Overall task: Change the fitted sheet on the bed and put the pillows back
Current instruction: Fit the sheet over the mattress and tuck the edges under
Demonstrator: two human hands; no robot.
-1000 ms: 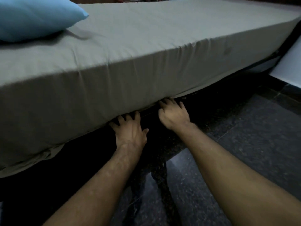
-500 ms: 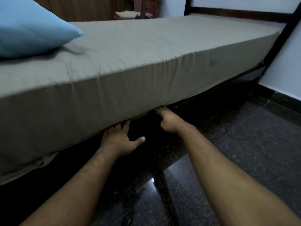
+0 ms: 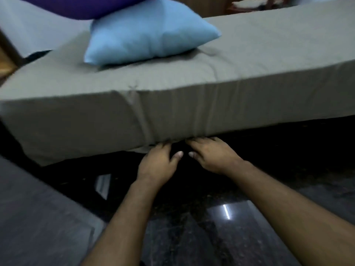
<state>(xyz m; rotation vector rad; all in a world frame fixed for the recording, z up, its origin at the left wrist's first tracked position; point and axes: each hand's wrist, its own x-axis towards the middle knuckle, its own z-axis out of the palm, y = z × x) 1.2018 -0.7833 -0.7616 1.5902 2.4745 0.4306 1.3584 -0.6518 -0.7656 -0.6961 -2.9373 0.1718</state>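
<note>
Working along the bed edge, both hands have shifted from mid-side toward the pillow end vs a sec ago. Left hand [image 3: 156, 166] & right hand [image 3: 213, 153] push fingers under the mattress; grip hidden, can't tell. Prob near-final tucking. Fitted sheet [image 3: 192, 112] (grey-green) lies taut, slight pleats at corner. Blue pillow [image 3: 149, 33] on top.

Sheeted bed [image 3: 249, 60] carries blue pillow [image 3: 149, 33], purple pillow [image 3: 82, 6] atop

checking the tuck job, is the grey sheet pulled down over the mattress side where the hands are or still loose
Pulled down: the grey sheet covers the mattress side to its bottom edge, where the left hand and right hand reach under.
</note>
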